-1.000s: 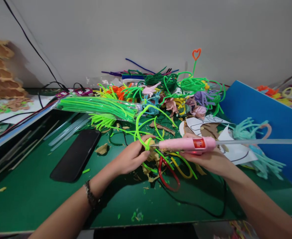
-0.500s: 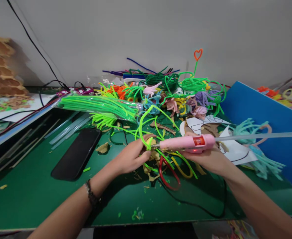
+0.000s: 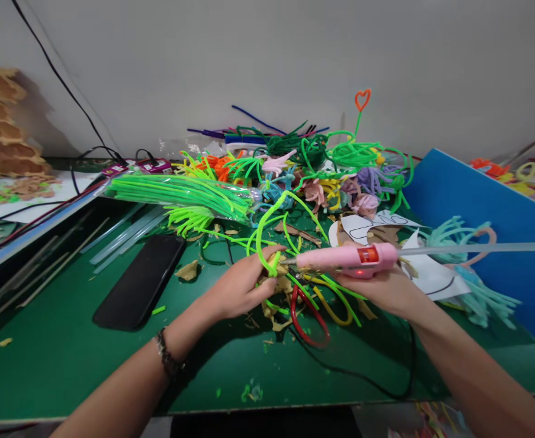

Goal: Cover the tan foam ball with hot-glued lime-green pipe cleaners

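Observation:
Between its fingertips my left hand (image 3: 247, 286) pinches a bent bright green pipe cleaner (image 3: 262, 228), which arches up and over to the right. My right hand (image 3: 383, 289) is closed round a pink hot glue gun (image 3: 340, 258) with a lit red light. Its metal nozzle points left, close to the pinched spot; whether it touches is too small to tell. From the gun's back a long clear glue stick (image 3: 481, 247) sticks out to the right. Below the gun lie scissors with red handles (image 3: 310, 322), their blades hidden among green stems and torn brown scraps.
A black phone (image 3: 140, 283) lies left on the green table (image 3: 203, 377). Behind are a bag of green pipe cleaners (image 3: 180, 193) and a heap of coloured bundles (image 3: 331, 188). A blue board (image 3: 468, 237) stands at right beside white paper cutouts (image 3: 431, 277). A black cord crosses the front.
My right hand has shifted the glue gun slightly to the right, so its nozzle sits a little farther from my left fingertips. My left hand keeps its pinch on the pipe cleaner.

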Available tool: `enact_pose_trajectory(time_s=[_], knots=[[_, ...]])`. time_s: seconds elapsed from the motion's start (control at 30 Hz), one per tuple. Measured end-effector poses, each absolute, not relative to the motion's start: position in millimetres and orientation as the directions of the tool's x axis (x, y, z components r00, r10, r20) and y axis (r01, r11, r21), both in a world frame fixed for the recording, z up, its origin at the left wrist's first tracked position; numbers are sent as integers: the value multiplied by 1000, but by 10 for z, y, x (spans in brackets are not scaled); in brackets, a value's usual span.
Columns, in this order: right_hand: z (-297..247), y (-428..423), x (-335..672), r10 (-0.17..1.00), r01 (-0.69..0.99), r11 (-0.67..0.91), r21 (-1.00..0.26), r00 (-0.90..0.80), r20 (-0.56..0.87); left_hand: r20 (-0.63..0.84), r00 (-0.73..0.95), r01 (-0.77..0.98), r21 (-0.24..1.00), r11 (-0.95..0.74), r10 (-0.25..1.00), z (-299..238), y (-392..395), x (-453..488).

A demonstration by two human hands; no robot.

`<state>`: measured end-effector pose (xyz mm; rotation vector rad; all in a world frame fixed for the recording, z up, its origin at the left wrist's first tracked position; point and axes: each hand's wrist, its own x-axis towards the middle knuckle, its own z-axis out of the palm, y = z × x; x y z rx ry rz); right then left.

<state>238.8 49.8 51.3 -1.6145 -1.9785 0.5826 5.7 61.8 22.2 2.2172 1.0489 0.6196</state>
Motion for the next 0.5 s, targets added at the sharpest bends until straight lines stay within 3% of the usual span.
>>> enact_pose_trajectory(time_s=[0.3,0.5], knots=[[489,475,2417,993,688,116,-716,-100,65,144,581,551,655,-517,801,283,599,67],[459,489,2435,996,711,82,-698,-79,37,138,585,569,632,-526,799,233,619,56]])
